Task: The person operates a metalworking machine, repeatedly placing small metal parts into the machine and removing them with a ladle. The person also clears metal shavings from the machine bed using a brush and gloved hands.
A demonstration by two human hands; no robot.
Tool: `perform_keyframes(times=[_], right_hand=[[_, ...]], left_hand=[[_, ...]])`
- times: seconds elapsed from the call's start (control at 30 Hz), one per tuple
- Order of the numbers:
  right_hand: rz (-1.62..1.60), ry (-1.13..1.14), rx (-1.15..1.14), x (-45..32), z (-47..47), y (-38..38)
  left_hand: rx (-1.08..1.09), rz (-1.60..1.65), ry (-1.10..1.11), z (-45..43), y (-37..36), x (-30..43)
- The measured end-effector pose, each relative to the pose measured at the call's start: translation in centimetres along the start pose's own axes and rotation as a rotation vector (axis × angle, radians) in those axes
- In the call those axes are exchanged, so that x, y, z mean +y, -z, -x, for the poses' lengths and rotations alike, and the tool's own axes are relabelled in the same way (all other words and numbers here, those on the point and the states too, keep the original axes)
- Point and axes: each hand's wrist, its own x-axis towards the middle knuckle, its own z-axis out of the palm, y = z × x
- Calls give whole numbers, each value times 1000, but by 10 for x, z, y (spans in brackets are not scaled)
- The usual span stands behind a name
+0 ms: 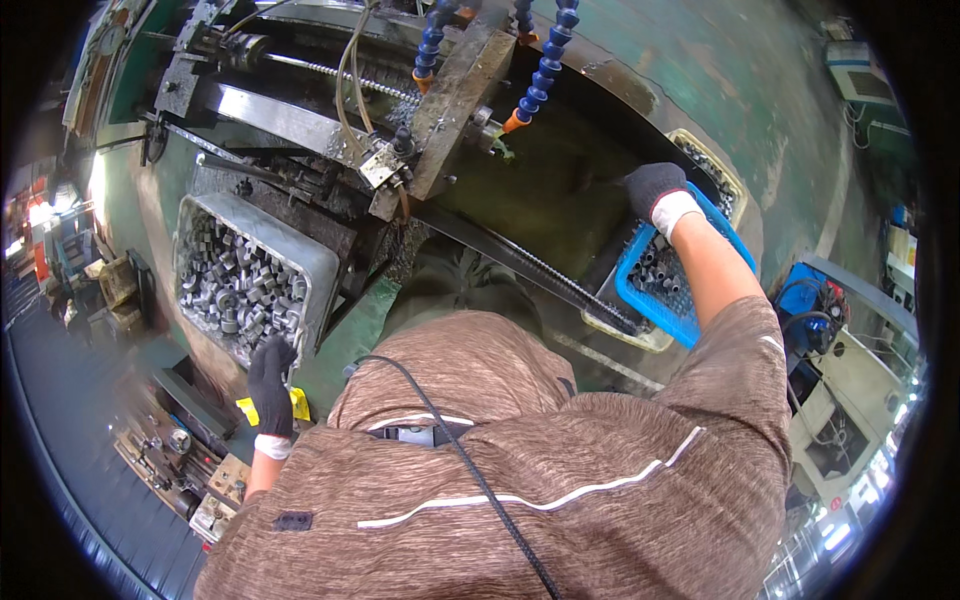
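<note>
My left hand [271, 386], in a dark knit glove with a white cuff, is at the near edge of a grey bin [320, 264] heaped with short metal pipe fittings [244, 289]. Its fingertips reach the fittings by the rim; whether they grip one cannot be told. My right hand [654, 189], gloved alike, is over the far left rim of a blue plastic basket [658, 319] that holds more metal parts [651, 268]. Its fingers are curled and point away from me, and something dark and blurred lies by their tips. What it holds, if anything, is unclear.
Before me stands a metalworking machine with a steel crossblock [461, 105], a spindle-like fixture [486, 127] and blue coolant hoses [541, 75] with orange nozzles. Below them lies a tray of murky fluid [555, 202]. A cream container [716, 161] of parts sits beyond the basket. A cable hangs over my shirt.
</note>
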Motion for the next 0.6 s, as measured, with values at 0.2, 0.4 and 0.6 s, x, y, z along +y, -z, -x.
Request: perform_keyframes(times=[0.2, 0.4, 0.6], right_hand=[[-276, 22, 329, -29, 1, -23], [-568, 122, 389, -118, -21, 13], [-605, 115, 416, -117, -27, 0]], left_hand=[[206, -176, 44, 30, 93, -101], [-138, -1204, 54, 23, 124, -142], [-143, -928, -14, 13, 164, -194]])
